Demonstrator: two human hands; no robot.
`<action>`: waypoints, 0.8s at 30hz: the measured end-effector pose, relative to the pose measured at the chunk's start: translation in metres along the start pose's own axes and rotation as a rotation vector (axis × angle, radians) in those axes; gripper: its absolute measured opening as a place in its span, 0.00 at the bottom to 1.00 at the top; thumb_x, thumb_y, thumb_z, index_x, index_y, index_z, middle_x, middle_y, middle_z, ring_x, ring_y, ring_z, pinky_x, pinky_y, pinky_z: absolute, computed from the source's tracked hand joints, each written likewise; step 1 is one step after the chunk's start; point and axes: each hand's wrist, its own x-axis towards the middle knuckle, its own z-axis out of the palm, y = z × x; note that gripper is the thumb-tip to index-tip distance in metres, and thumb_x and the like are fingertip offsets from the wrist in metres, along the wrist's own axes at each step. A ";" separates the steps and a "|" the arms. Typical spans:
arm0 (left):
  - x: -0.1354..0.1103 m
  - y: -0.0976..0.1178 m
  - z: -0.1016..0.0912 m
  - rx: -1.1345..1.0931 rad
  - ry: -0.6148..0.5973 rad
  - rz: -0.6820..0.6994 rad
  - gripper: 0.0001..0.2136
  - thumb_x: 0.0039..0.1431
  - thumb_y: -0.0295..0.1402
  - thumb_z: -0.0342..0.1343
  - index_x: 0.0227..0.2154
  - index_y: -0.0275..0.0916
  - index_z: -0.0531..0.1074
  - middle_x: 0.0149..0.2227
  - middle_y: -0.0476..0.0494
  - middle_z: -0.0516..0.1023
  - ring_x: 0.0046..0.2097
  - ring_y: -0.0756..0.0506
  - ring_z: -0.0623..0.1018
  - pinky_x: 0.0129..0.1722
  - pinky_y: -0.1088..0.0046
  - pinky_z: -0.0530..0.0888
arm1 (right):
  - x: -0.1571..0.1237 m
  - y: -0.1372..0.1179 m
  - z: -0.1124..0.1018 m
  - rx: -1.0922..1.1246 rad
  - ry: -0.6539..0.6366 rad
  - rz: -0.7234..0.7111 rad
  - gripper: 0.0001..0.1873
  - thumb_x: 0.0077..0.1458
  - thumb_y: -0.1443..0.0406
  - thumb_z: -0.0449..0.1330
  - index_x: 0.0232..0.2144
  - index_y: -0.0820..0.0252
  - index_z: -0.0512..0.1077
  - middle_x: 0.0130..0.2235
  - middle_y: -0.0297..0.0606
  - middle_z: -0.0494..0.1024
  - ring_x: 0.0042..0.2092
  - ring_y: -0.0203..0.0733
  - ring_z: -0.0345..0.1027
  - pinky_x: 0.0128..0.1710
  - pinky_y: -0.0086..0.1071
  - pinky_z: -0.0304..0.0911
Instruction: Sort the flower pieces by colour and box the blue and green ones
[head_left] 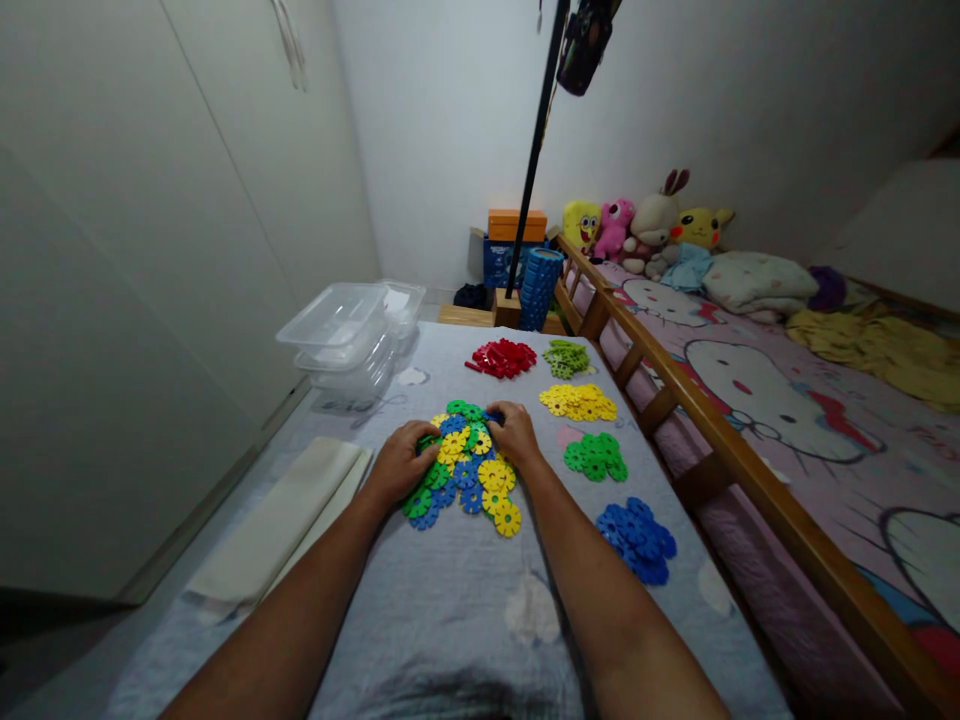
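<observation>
A mixed pile of notched plastic flower discs point(466, 470) in green, yellow and blue lies on the cloth-covered table in front of me. At the pile's left edge, my left hand point(405, 462) has its fingers curled, with a green disc point(426, 441) between thumb and fingers. My right hand point(514, 432) is at the upper right of the pile, thumb and fingers closed around a blue disc point(493, 416) that is mostly covered. To the right are sorted heaps of yellow discs point(579, 402), green discs point(597, 457) and blue discs point(637, 540).
Red pieces point(504, 358) and light-green pieces point(567, 358) lie at the table's far end. Clear plastic boxes point(337, 335) are stacked at the back left, above a folded cream cloth point(281, 520). A wooden bed rail point(675, 385) borders the right side.
</observation>
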 end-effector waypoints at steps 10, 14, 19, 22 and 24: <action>-0.001 0.002 -0.002 0.010 0.007 0.009 0.11 0.55 0.37 0.52 0.39 0.42 0.75 0.46 0.42 0.79 0.50 0.40 0.77 0.55 0.60 0.72 | 0.002 0.006 0.001 0.103 0.005 0.027 0.15 0.50 0.69 0.56 0.36 0.54 0.80 0.39 0.35 0.83 0.44 0.44 0.73 0.52 0.36 0.65; -0.001 0.001 -0.001 0.005 0.009 0.010 0.12 0.55 0.37 0.52 0.39 0.42 0.75 0.45 0.42 0.79 0.50 0.40 0.77 0.55 0.59 0.72 | 0.003 0.009 0.000 0.211 0.086 0.021 0.12 0.50 0.66 0.56 0.34 0.56 0.80 0.39 0.38 0.82 0.44 0.43 0.74 0.50 0.35 0.66; 0.000 0.001 -0.001 -0.005 0.010 0.005 0.11 0.55 0.36 0.52 0.39 0.42 0.75 0.45 0.42 0.79 0.50 0.40 0.77 0.54 0.59 0.73 | 0.004 0.009 -0.001 0.313 0.132 0.057 0.13 0.53 0.60 0.56 0.34 0.57 0.79 0.40 0.39 0.83 0.44 0.44 0.74 0.51 0.37 0.67; 0.000 0.002 -0.001 0.002 0.009 0.004 0.11 0.55 0.36 0.52 0.39 0.42 0.75 0.45 0.42 0.79 0.50 0.40 0.77 0.54 0.59 0.72 | 0.004 0.008 -0.001 0.347 0.128 0.097 0.15 0.53 0.58 0.55 0.36 0.56 0.79 0.41 0.38 0.83 0.45 0.44 0.75 0.52 0.37 0.67; 0.000 0.002 0.000 0.010 0.015 0.003 0.11 0.55 0.36 0.52 0.39 0.42 0.75 0.45 0.42 0.79 0.50 0.40 0.77 0.54 0.59 0.72 | 0.004 0.009 0.000 0.358 0.135 0.100 0.16 0.53 0.58 0.54 0.37 0.57 0.78 0.41 0.38 0.83 0.45 0.44 0.75 0.51 0.36 0.67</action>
